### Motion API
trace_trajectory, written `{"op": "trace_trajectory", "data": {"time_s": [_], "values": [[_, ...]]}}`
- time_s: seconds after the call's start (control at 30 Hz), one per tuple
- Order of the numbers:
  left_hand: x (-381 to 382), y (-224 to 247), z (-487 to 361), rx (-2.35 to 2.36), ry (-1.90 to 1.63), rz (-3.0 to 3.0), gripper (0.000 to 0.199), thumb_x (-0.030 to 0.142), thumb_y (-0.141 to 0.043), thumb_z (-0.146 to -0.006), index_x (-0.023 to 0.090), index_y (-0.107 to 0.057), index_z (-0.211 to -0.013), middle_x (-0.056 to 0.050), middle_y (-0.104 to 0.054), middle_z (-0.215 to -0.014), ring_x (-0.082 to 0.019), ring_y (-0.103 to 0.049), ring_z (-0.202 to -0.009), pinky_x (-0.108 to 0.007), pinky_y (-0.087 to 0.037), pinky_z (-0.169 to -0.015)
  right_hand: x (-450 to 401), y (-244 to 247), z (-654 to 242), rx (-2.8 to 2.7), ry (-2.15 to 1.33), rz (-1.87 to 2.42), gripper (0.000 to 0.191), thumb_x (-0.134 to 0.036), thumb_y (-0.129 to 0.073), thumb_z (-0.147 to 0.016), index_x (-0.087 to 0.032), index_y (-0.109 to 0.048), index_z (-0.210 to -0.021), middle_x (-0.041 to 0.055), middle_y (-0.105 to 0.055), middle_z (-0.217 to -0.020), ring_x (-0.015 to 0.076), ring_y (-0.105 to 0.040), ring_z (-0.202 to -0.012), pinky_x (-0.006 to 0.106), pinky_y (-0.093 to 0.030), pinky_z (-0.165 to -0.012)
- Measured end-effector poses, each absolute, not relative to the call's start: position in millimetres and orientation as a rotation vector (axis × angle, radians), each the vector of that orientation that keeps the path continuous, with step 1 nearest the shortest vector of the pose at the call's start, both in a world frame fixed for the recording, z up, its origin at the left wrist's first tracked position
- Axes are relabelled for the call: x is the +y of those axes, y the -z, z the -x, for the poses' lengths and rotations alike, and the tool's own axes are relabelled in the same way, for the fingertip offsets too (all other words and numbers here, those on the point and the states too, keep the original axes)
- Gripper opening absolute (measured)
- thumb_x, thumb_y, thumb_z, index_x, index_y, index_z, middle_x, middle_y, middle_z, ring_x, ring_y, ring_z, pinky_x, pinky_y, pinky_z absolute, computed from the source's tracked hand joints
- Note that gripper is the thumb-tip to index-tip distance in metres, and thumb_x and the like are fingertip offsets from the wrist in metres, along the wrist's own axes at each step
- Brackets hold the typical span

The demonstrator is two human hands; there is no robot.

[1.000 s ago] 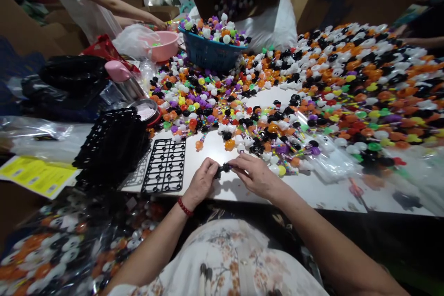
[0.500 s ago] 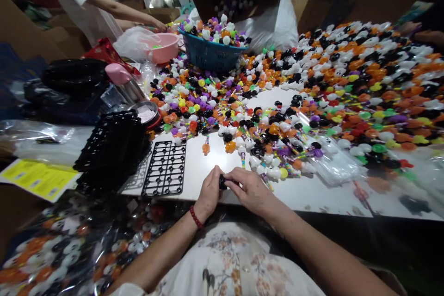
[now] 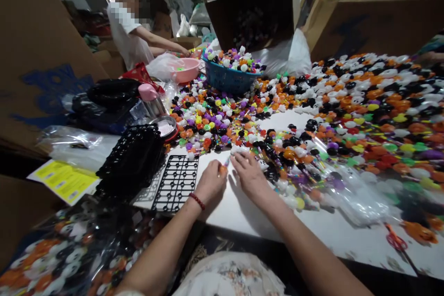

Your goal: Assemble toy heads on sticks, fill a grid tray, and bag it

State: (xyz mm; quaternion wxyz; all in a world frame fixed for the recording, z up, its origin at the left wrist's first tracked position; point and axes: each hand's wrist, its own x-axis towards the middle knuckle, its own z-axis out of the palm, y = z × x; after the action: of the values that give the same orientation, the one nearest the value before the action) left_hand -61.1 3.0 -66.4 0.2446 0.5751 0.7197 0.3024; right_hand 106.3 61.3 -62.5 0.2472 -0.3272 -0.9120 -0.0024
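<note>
My left hand (image 3: pixel 212 181), with a red bead bracelet at the wrist, is closed on a small orange-topped toy stick (image 3: pixel 222 170) above the white table. Part of that toy is hidden by my fingers. Just to the right, my right hand (image 3: pixel 252 175) reaches forward with its fingers apart. Its fingertips are at a white toy piece (image 3: pixel 239 150) on the near edge of the pile; whether they grip it is not clear. Left of my hands lies a black plastic grid tray (image 3: pixel 176 184). Colourful toy sticks (image 3: pixel 291 152) are heaped beyond my right hand.
A stack of black trays (image 3: pixel 130 162) stands at the left, beside a yellow-printed sheet (image 3: pixel 69 180). A blue basket (image 3: pixel 231 78) full of toys and a pink basin (image 3: pixel 187 70) are farther back. Red-handled scissors (image 3: pixel 396 241) and clear plastic bags (image 3: pixel 360 196) lie at right. Another person works behind.
The hands have moved forward and apart; earlier both were together on a small black piece. That piece no longer shows, and an orange-topped toy is in my left hand. The view has tilted up.
</note>
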Motion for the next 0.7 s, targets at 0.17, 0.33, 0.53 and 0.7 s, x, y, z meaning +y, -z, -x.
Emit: {"op": "trace_trajectory", "data": {"time_s": [0.17,0.33,0.53,0.7], "values": [[3,57,78,1.782,-1.047,-1.424,0.025,0.039,-0.040,-0.097,0.021,-0.056,-0.100,-0.004,-0.063,-0.089,-0.017,-0.059,-0.077,-0.030,-0.047,-0.071,55,87,-83,-2.586,-0.239,0.895,0.039,-0.003,-0.044,-0.088,-0.015,-0.061,-0.120,0.0110,-0.070,-0.104,0.0259,-0.060,-0.105,0.048,-0.042,-0.103],[61,55,118,2.315,-1.159,-1.695,0.034,0.035,-0.061,-0.088,0.017,-0.054,-0.116,-0.013,-0.054,-0.117,-0.026,-0.056,-0.108,-0.038,-0.046,-0.093,40,84,-92,-2.453,-0.469,0.965,0.052,-0.008,-0.041,-0.089,-0.009,-0.042,-0.141,0.0168,-0.067,-0.114,0.0250,-0.065,-0.098,0.040,-0.055,-0.084],[93,55,122,2.378,-1.053,-1.649,0.008,0.022,-0.062,-0.083,0.018,-0.057,-0.087,-0.009,-0.058,-0.095,-0.024,-0.058,-0.095,-0.036,-0.046,-0.087,30,77,-109,-2.283,-0.609,1.051,0.047,-0.010,-0.045,-0.086,-0.013,-0.050,-0.133,0.0136,-0.068,-0.110,0.0239,-0.066,-0.095,0.039,-0.055,-0.086],[41,54,88,2.132,-1.219,-1.282,0.030,0.048,-0.061,-0.084,0.019,-0.055,-0.081,-0.001,-0.059,-0.073,-0.017,-0.055,-0.069,-0.029,-0.044,-0.066,37,75,-120,-2.219,-0.592,0.918,0.057,-0.004,-0.045,-0.080,-0.017,-0.051,-0.135,0.0138,-0.060,-0.125,0.0238,-0.061,-0.111,0.039,-0.052,-0.096]]}}
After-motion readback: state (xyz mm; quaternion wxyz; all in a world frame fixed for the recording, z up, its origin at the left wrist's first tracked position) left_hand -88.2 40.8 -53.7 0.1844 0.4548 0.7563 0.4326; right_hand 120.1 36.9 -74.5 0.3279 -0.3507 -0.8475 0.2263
